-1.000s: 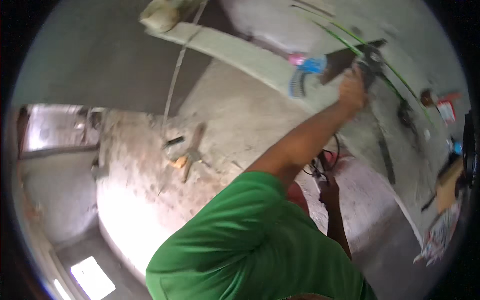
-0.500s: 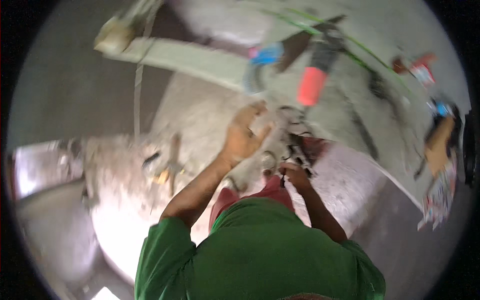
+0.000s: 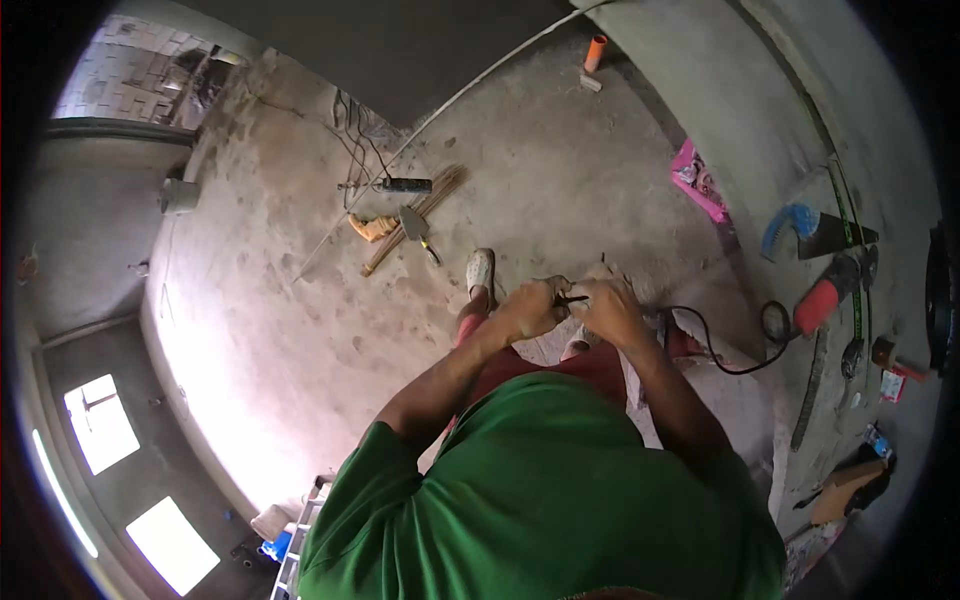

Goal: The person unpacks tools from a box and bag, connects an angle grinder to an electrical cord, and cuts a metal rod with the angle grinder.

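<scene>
In front of my waist my two hands meet, both with bent, closed fingers. My left hand [image 3: 535,310] and my right hand [image 3: 610,308] pinch a thin black cord-like piece [image 3: 571,300] between them; its ends are hidden by my fingers. A black cord [image 3: 708,345] loops out from behind my right wrist toward a red and black power tool [image 3: 825,300], which lies on the grey ledge [image 3: 775,190] to my right. Whether the piece in my hands belongs to that cord I cannot tell.
On the floor ahead left lie a trowel [image 3: 413,223], tan gloves [image 3: 372,228], a bundle of thin sticks [image 3: 440,195] and a black cylindrical tool [image 3: 407,186]. A blue-handled saw [image 3: 830,235] rests on the ledge. A pink bag [image 3: 697,180] and an orange pipe [image 3: 595,55] stand farther off.
My left hand, raised with fingers apart before, has come down to meet my right hand and closed. My view has swung left, so the ledge and its tools now sit farther right.
</scene>
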{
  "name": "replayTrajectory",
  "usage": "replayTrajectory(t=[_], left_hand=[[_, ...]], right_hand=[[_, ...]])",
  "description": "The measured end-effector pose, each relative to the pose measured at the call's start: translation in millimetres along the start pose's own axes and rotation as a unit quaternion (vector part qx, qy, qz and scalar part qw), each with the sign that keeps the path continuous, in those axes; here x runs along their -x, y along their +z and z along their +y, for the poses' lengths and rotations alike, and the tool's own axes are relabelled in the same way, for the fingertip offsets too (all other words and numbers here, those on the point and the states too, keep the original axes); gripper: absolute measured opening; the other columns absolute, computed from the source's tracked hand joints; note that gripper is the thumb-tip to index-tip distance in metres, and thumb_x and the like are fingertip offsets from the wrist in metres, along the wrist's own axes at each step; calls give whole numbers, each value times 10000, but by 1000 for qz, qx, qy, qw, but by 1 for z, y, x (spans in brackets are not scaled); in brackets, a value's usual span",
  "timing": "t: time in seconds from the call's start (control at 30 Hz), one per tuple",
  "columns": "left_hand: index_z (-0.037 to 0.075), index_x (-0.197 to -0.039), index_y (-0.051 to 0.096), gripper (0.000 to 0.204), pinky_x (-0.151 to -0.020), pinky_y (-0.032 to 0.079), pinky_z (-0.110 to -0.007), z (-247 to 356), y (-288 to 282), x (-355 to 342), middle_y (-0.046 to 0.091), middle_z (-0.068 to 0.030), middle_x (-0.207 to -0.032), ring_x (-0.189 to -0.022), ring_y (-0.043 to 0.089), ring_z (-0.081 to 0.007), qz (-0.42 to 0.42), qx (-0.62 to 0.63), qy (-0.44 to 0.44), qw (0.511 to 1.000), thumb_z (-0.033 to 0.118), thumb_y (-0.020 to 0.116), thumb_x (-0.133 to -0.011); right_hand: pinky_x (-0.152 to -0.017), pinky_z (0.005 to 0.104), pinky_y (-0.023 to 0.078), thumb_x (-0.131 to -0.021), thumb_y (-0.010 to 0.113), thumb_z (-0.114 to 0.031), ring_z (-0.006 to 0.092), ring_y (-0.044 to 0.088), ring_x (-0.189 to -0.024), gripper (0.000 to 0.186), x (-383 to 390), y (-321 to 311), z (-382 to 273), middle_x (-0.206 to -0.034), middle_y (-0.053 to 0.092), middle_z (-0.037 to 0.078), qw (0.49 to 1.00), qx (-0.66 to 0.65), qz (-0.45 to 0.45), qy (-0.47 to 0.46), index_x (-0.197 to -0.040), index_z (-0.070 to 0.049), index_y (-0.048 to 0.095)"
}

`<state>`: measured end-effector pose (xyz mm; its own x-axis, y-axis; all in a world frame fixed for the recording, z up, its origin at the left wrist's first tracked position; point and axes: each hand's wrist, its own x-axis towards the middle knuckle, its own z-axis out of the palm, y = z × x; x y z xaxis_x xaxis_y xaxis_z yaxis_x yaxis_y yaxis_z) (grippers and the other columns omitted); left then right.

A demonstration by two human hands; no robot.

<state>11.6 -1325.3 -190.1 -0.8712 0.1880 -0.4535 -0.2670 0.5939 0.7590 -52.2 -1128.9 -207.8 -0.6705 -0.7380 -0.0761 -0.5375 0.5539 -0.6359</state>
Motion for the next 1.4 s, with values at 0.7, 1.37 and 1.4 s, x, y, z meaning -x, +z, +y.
replayTrajectory(t=[0.7, 1.37, 1.4], left_hand=[[62, -1158, 615, 300, -756, 620, -421, -538, -158, -162, 695, -82, -1047, -923, 700, -240, 336, 770, -139, 524, 150, 756, -908], [40, -1094, 642, 211, -794, 575, -323, -470, -182, -120, 714, -75, -1042, -913, 704, -192, 290, 732, -95, 610, 66, 728, -903], [36, -1089, 647, 210, -782, 568, -318, -468, -181, -121, 713, -75, -1037, -902, 695, -177, 295, 718, -89, 624, 77, 734, -903]], right_hand=[[-835, 454, 539, -934, 622, -228, 412, 684, -961, 305, -395, 276, -26, -1038, 704, 247, 969, -154, -62, 184, -1090, 29, 672], [-667, 449, 555, -909, 549, -165, 331, 689, -745, 225, -460, 329, -36, -835, 709, 173, 922, 106, -344, 142, -935, -9, 708], [-708, 468, 577, -890, 565, -125, 367, 722, -817, 204, -462, 329, -35, -900, 736, 193, 905, 162, -376, 119, -962, -11, 717]])
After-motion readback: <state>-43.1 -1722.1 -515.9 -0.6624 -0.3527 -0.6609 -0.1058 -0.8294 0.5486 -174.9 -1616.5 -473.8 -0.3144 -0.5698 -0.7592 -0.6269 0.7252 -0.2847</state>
